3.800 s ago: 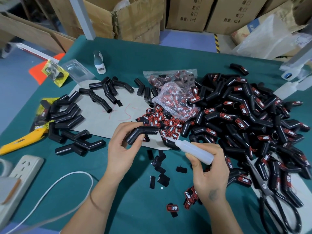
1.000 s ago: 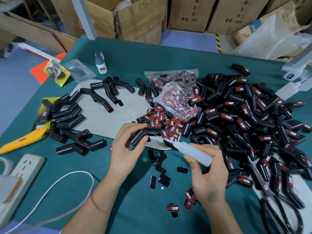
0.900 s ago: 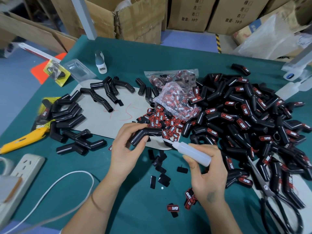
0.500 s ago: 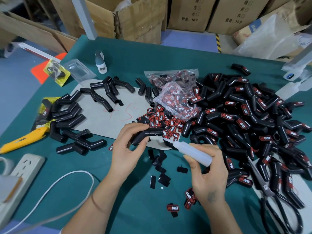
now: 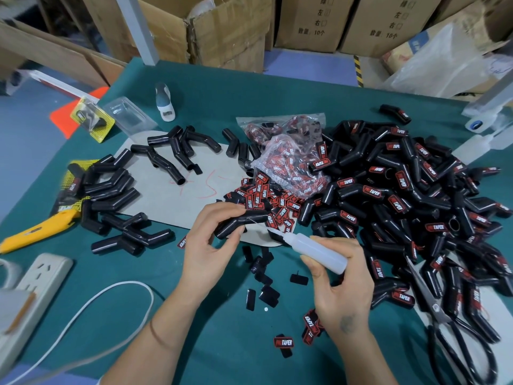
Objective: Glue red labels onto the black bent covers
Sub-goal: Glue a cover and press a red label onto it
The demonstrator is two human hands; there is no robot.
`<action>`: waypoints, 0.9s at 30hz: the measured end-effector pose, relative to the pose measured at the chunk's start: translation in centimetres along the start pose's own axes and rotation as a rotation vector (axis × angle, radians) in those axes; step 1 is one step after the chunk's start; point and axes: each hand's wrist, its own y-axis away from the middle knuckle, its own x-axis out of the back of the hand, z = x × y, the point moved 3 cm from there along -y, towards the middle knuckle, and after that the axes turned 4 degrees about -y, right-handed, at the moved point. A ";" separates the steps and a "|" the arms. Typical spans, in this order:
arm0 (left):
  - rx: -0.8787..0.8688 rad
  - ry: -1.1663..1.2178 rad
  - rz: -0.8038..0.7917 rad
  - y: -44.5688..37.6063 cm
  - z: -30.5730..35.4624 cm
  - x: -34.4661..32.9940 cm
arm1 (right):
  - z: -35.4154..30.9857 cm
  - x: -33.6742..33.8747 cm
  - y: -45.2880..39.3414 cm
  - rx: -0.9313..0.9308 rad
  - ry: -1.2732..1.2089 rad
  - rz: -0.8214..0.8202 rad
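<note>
Black bent cover (image 5: pixel 241 223): held above the green table (image 5: pixel 277 95), in front of the person, its right end toward the heap of loose labels; no red label is seen on the side that shows.
Left hand (image 5: pixel 211 245): fingers and thumb are curled round the lower left end of the cover and grasp it.
Right hand (image 5: pixel 342 284): fingers are wrapped round a white glue bottle (image 5: pixel 319 250); the bottle lies slanted, its thin nozzle points up and left, toward the cover. If the tip touches the cover cannot be told.
Red labels (image 5: pixel 266 201): a loose heap lies just behind the cover, on the edge of a grey card sheet (image 5: pixel 172 198); a few single ones lie near the right wrist.
Label bag (image 5: pixel 288 165): clear plastic, full of labels, behind the loose heap.
Labelled covers (image 5: pixel 402 195): a big pile at the right side of the table.
Plain covers (image 5: pixel 111 195): a smaller group at the left, without labels.
Scissors (image 5: pixel 449 323): at the right, partly under the pile.
Yellow knife (image 5: pixel 36 232): at the left edge, near a white power strip (image 5: pixel 41 276).
</note>
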 end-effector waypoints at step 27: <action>-0.028 -0.037 0.029 0.0 0.3 0.1 | 0.3 0.1 0.1 -0.057 0.020 0.019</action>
